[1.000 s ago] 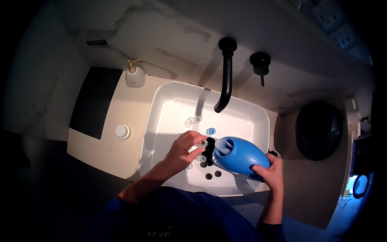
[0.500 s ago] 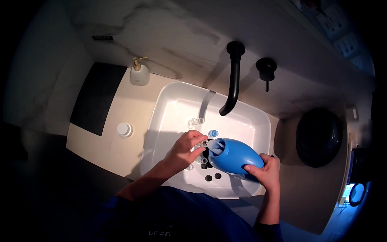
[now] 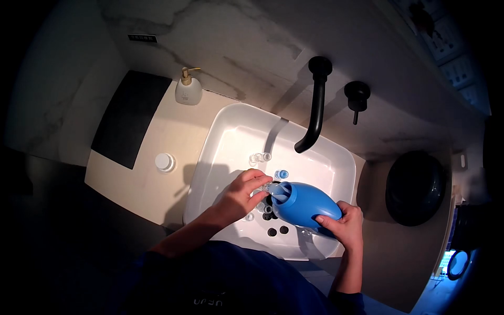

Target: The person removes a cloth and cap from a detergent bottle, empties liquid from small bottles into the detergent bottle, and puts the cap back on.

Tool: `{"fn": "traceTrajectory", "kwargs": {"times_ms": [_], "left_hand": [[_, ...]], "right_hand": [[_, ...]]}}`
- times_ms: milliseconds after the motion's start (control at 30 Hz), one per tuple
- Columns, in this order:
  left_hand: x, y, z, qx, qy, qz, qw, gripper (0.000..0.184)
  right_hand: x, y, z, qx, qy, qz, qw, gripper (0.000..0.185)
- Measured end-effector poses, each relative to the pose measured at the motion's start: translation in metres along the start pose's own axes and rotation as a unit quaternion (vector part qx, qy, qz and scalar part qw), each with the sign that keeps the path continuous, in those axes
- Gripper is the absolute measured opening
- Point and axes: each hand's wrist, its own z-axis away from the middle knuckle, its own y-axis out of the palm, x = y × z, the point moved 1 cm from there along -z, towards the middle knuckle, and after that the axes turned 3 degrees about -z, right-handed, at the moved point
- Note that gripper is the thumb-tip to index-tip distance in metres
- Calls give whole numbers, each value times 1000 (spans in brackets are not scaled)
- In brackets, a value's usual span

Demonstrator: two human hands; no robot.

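Bottle (image 3: 308, 203), blue, tilted over sink (image 3: 226, 144), mouth toward ten o'clock; right hand (image 3: 346, 224) wrapped round its base. Left hand (image 3: 244, 191) pinches clear vial (image 3: 266, 187), fingers nearly together. Gap to pale spout (image 3: 276, 191) narrower than second ago: now lined up, flow unclear.

Gripping a tilted blue bottle (image 3: 305, 205) in the right hand (image 3: 344, 224), open mouth toward the left. Pinching a small clear vial (image 3: 266, 187) in the left hand (image 3: 244, 191), close to that mouth, above a white sink (image 3: 228, 146). Also showing clear vials (image 3: 260, 157), a small blue piece (image 3: 282, 174) and round black pieces (image 3: 272, 232) in the sink, a black faucet (image 3: 317, 107) above, and, on the counter (image 3: 123, 181), a pump dispenser (image 3: 188, 92) and a white container (image 3: 165, 162).
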Motion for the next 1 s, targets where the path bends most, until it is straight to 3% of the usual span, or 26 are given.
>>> {"fn": "traceTrajectory", "kwargs": {"times_ms": [1000], "left_hand": [[0, 3, 1, 10, 0, 14, 1000, 30]], "right_hand": [[-1, -2, 2, 9, -4, -15, 1000, 55]]}}
